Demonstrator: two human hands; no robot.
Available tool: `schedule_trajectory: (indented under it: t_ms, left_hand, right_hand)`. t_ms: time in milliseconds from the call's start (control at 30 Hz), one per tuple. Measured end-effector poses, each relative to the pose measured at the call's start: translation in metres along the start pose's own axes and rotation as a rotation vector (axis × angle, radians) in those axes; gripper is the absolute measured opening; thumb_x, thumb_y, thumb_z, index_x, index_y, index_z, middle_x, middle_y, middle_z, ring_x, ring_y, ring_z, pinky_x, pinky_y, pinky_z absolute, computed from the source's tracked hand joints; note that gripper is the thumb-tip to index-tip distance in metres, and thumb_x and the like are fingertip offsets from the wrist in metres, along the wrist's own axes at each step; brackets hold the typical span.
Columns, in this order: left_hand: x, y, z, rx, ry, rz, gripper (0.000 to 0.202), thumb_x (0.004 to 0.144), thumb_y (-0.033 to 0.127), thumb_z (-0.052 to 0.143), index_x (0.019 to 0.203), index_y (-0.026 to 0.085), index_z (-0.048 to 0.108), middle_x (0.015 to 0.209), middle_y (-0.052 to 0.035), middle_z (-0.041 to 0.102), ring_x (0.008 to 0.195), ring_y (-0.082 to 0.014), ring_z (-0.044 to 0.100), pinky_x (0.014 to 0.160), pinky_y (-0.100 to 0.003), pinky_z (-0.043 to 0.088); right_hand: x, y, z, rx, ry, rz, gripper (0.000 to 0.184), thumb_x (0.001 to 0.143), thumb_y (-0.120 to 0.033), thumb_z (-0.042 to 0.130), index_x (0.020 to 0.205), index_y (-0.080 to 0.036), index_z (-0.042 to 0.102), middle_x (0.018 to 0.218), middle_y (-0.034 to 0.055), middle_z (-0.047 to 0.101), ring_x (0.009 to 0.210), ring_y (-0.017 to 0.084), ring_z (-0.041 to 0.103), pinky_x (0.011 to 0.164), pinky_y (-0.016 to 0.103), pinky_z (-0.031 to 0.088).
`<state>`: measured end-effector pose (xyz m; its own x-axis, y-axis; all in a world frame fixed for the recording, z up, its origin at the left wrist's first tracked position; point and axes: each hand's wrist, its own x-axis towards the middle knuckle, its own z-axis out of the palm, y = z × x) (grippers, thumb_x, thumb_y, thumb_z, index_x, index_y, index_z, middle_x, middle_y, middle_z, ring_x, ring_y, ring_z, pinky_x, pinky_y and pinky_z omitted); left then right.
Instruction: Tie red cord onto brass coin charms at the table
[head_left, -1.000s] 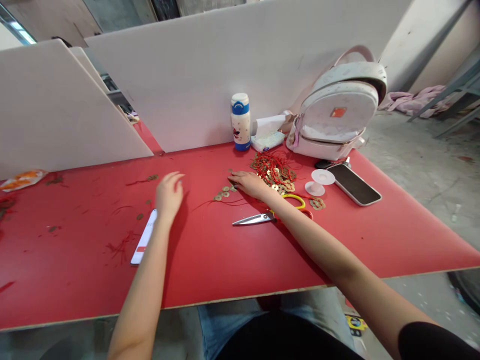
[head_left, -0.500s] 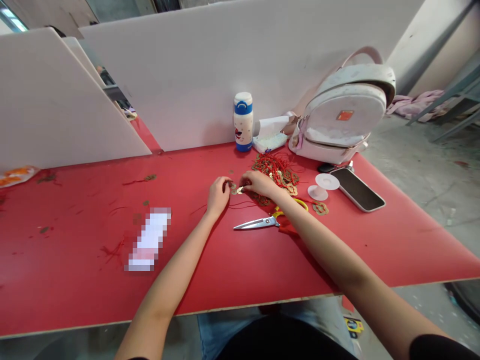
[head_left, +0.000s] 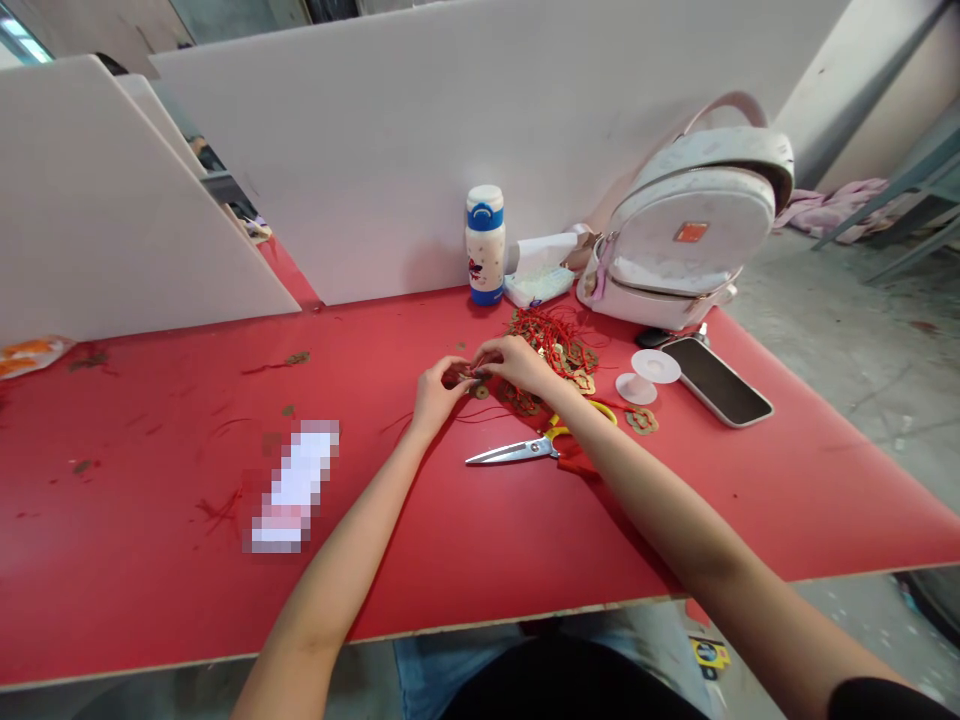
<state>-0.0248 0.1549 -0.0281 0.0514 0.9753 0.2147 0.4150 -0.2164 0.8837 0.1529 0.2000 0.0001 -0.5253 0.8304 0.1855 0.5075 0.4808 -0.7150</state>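
Note:
My left hand and my right hand meet over the red table, fingers pinched together on small brass coins and red string. A heap of red cord with more coins lies just right of my right hand. Scissors with yellow handles rest on the table under my right forearm, blades pointing left.
A blue-and-white bottle, a tissue pack and a white backpack stand along the white divider. A phone and a white spool lie at the right. A blurred white card lies at the left.
My left hand has swung from the left of the table over to my right hand. Both hands now pinch at the coins, and several loose coins are gone from the table.

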Motion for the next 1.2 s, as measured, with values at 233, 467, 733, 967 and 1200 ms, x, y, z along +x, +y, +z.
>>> schedule_trajectory:
  t_ms: [233,467,733,967,1200]
  left_hand:
    - [0.005,0.005,-0.013,0.204,-0.152,0.076,0.017,0.076,0.034,0.073,0.082,0.018,0.069,0.079,-0.0034,0.071,0.067,-0.0162,0.060,0.067,-0.028,0.047]
    - [0.020,0.029,-0.056,0.454,-0.659,0.089,0.007,0.069,0.026,0.073,0.074,0.022,0.074,0.080,-0.0037,0.070,0.072,-0.0189,0.062,0.064,-0.026,0.045]
    - [0.019,0.043,-0.047,0.431,-0.655,0.006,0.009,0.071,0.018,0.059,0.071,0.020,0.068,0.071,-0.0025,0.071,0.066,-0.0193,0.064,0.059,-0.025,0.044]
    - [0.018,0.057,-0.061,0.244,-0.614,-0.125,0.013,0.071,0.017,0.051,0.077,0.020,0.063,0.069,-0.0019,0.072,0.058,-0.0177,0.066,0.054,-0.026,0.048]
    - [0.021,0.056,-0.069,0.384,-0.551,-0.060,0.021,0.070,0.015,0.056,0.080,0.020,0.075,0.072,-0.0041,0.075,0.060,-0.0182,0.066,0.058,-0.027,0.049]
  right_hand:
    - [0.002,0.003,-0.012,0.095,0.081,-0.010,0.019,0.079,-0.004,0.063,0.087,-0.014,0.076,0.083,0.0051,0.077,0.070,0.015,0.071,0.070,0.020,0.050]
    - [0.002,-0.002,-0.027,0.077,-0.058,-0.022,0.018,0.078,-0.007,0.065,0.087,-0.014,0.078,0.085,0.0048,0.077,0.077,0.016,0.071,0.073,0.020,0.050]
    - [-0.004,-0.022,-0.002,0.083,-0.436,0.082,0.021,0.077,-0.005,0.063,0.090,-0.014,0.078,0.066,0.0004,0.073,0.056,0.012,0.065,0.055,0.017,0.046]
    - [-0.007,-0.041,0.011,-0.077,-0.429,0.127,0.016,0.074,-0.007,0.070,0.087,-0.015,0.076,0.066,0.0016,0.073,0.053,0.012,0.065,0.053,0.018,0.045]
    - [-0.009,-0.049,0.005,-0.318,-0.314,0.123,0.013,0.073,-0.007,0.069,0.068,-0.016,0.075,0.061,0.0062,0.071,0.061,0.017,0.065,0.056,0.022,0.040]
